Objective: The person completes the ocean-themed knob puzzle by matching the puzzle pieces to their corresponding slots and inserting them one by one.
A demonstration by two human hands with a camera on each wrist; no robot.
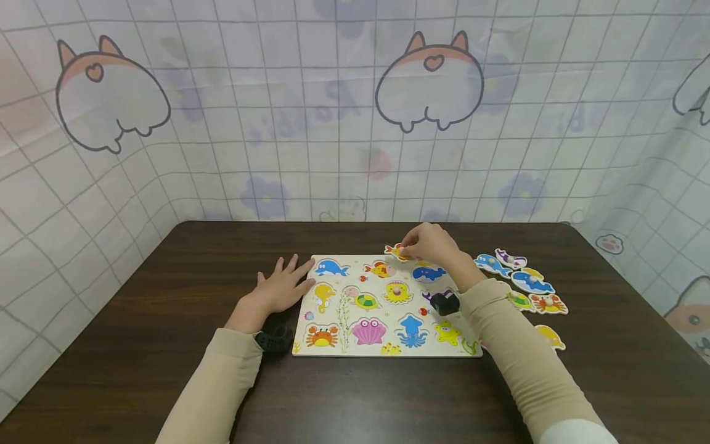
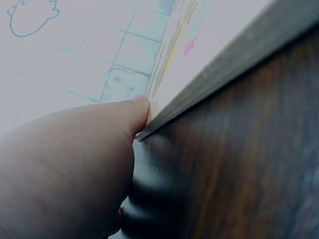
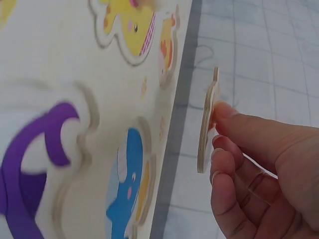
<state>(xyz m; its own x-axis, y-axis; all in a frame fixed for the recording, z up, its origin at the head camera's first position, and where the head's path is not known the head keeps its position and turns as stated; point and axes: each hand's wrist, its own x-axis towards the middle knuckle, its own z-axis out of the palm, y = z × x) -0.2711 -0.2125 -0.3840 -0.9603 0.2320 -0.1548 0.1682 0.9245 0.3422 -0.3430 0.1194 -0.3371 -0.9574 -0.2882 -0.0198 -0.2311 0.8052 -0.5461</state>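
Note:
A wooden puzzle board (image 1: 355, 311) with sea-animal pictures lies on the table. My left hand (image 1: 283, 287) rests at its left edge, fingers spread, the thumb (image 2: 134, 113) touching the board's side. My right hand (image 1: 435, 243) pinches a red and yellow fish puzzle piece (image 1: 395, 251) just beyond the board's far edge. Edge-on in the right wrist view, the fish piece (image 3: 207, 132) stands apart from the board, held by thumb and fingertips. On the board, the fish picture (image 1: 379, 269) shows near the far edge. A yellow octopus piece (image 1: 397, 292) with a knob sits in its recess.
Loose knobbed pieces lie right of the board, among them a blue whale (image 1: 532, 282), a crab (image 1: 548, 303), a turtle (image 1: 520, 300) and a purple piece (image 1: 510, 259). A yellow piece (image 1: 550, 337) lies nearer, partly behind the right sleeve (image 1: 521, 351). A patterned curtain (image 1: 310, 123) hangs behind the table.

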